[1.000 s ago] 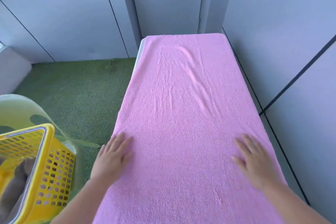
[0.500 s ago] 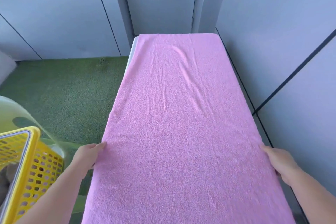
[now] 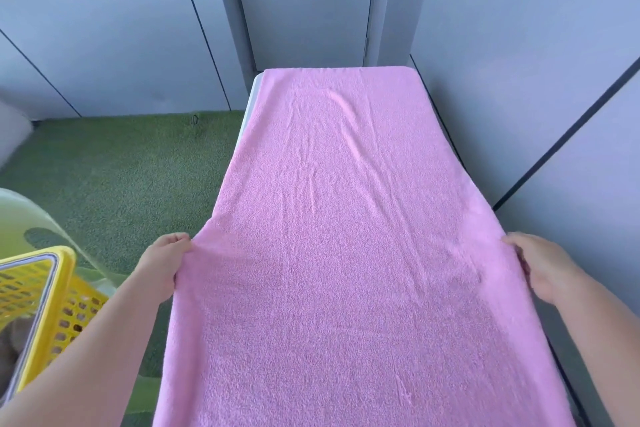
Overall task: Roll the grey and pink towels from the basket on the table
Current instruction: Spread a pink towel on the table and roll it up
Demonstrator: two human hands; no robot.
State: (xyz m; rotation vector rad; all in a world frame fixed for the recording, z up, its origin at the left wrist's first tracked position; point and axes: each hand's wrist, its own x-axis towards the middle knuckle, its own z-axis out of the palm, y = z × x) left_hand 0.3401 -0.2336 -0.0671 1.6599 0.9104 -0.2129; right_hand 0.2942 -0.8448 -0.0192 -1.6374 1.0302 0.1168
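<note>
In the head view we look down on the pink towel (image 3: 346, 236), spread flat and lengthwise over the narrow tabletop (image 3: 250, 107). It covers nearly all of the tabletop, and only a white strip shows along the towel's far left edge. Soft creases run down the towel's far half, and its near end passes out of the bottom of the picture. Our left hand (image 3: 162, 263) is at the towel's left edge, about halfway along. Its fingers are curled and clamped on the cloth, which bunches into a small peak at the knuckles. Our right hand (image 3: 540, 267) is at the towel's right edge, straight across from the left one. Its fingers close around the hem there, and the cloth draws up toward it. Both forearms reach in from the near side, one on either side of the towel. To the left of the towel, near its near end, stands the yellow basket (image 3: 52, 291) with perforated walls. A greyish cloth (image 3: 15, 340) shows inside it, but we cannot tell more about it. Just beyond the basket sits a pale green rounded object (image 3: 31, 218) that we cannot identify. Green carpet (image 3: 121, 177) covers the floor left of the towel. Grey wall panels (image 3: 104, 28) rise beyond the towel's far end and along its right side.
</note>
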